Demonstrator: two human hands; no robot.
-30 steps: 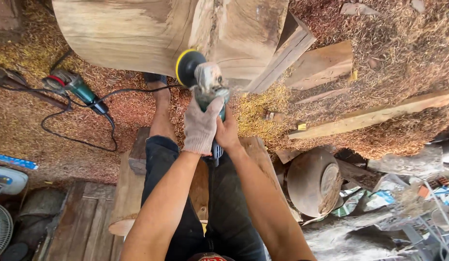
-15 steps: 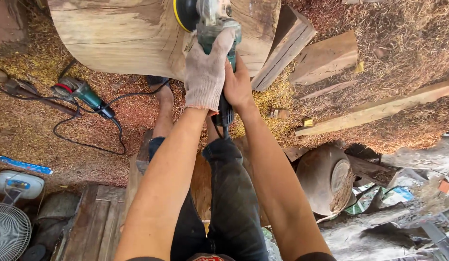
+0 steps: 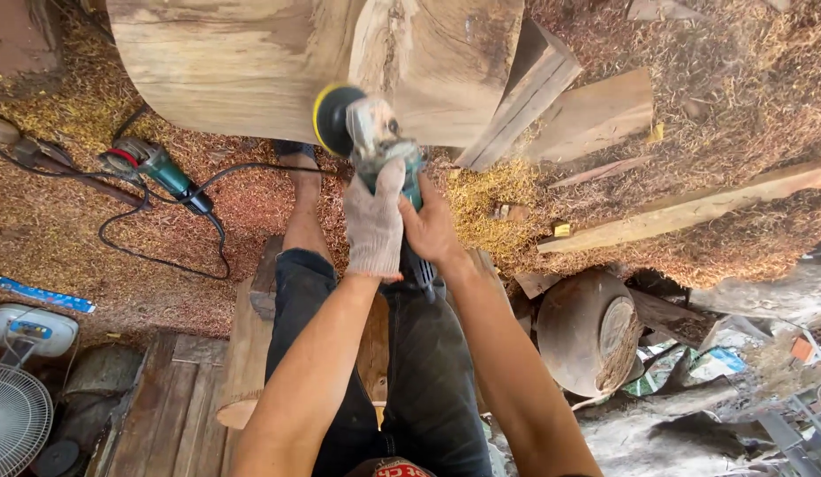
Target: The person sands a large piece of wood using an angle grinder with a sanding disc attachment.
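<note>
I hold a green angle sander (image 3: pixel 372 141) with both hands. My left hand (image 3: pixel 373 225), in a white knit glove, wraps the front of its body. My bare right hand (image 3: pixel 430 231) grips the rear handle. The sander's black pad with a yellow rim (image 3: pixel 327 117) rests against the lower edge of a large pale wood slab (image 3: pixel 251 62) standing in front of me. My legs in dark trousers stretch out below, one bare foot (image 3: pixel 302 181) near the slab's base.
A second green power tool (image 3: pixel 158 170) with a black cord lies on the sawdust at left. Planks (image 3: pixel 596 110) and a long board (image 3: pixel 684 208) lie at right. A round wooden bowl (image 3: pixel 587 331) sits lower right, a fan (image 3: pixel 17 411) lower left.
The sander went up the slab face half a second ago, then came back down to its lower edge. Both hands kept their grip throughout.
</note>
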